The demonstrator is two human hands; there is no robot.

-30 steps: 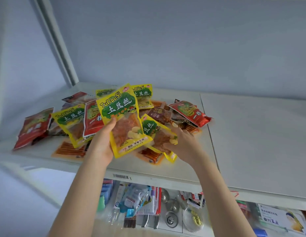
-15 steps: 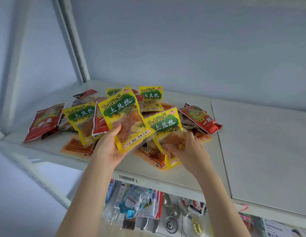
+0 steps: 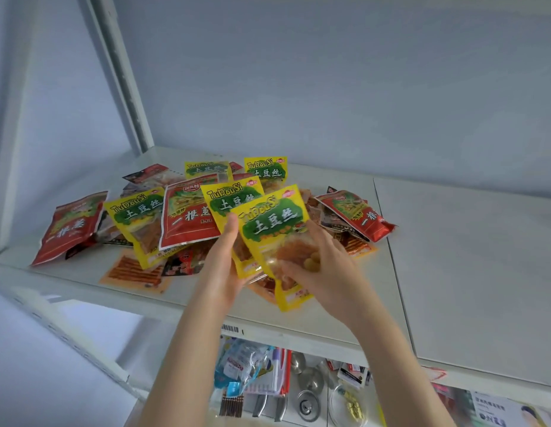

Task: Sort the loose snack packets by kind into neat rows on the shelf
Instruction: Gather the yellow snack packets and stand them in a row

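A loose pile of snack packets lies on the white shelf (image 3: 471,272). My left hand (image 3: 220,266) grips a yellow TuDouSi packet (image 3: 231,197) from below, thumb on its front. My right hand (image 3: 320,269) holds a second yellow TuDouSi packet (image 3: 271,229), laid over the first one. More yellow packets lie at the left (image 3: 135,217) and at the back (image 3: 265,172). Red packets lie at the far left (image 3: 71,226), in the middle (image 3: 184,217) and at the right (image 3: 357,217). Orange see-through packets (image 3: 134,271) lie near the front edge.
The right half of the shelf board is bare. A white upright post (image 3: 120,72) stands at the back left. Below the shelf's front edge hang small goods, among them metal strainers (image 3: 308,396) and bagged items (image 3: 243,365).
My right hand lifted its yellow packet off the pile and brought it left, over the packet in my left hand. The camera moved closer and a little left.
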